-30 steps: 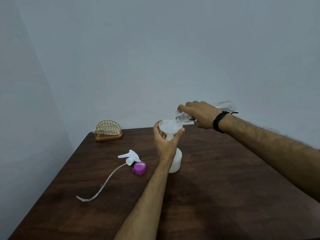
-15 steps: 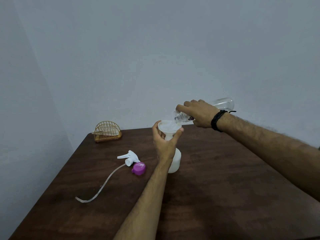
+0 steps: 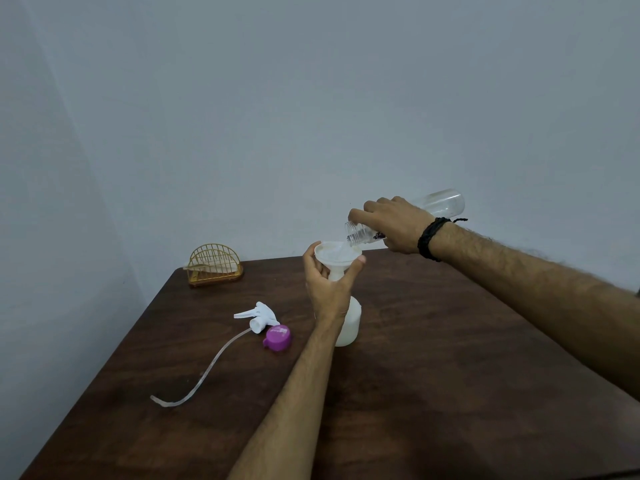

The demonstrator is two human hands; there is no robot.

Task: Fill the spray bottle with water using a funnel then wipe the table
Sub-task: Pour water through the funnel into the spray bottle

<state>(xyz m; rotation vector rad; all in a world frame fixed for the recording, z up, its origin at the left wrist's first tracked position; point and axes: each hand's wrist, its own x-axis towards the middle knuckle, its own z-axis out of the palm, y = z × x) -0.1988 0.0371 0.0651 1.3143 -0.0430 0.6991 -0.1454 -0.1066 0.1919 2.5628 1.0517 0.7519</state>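
A white spray bottle body [image 3: 349, 323] stands upright on the dark wooden table [image 3: 433, 375], with a white funnel [image 3: 337, 253] set in its neck. My left hand [image 3: 329, 289] grips the funnel just under its rim, thumb on the left, fingers on the right. My right hand [image 3: 394, 225] holds a clear plastic water bottle [image 3: 443, 202] tipped mouth-down over the funnel, and water runs into it. The white trigger spray head [image 3: 258, 315] with its long clear tube [image 3: 204, 375] lies on the table to the left.
A purple cap [image 3: 277, 337] lies beside the spray head. A golden wire holder [image 3: 214, 265] with a sheet in it stands at the table's far left corner. Grey walls close in behind and to the left.
My right hand has raised the water bottle's base a little, tipping it more steeply over the funnel. My left hand and the spray bottle have stayed put.
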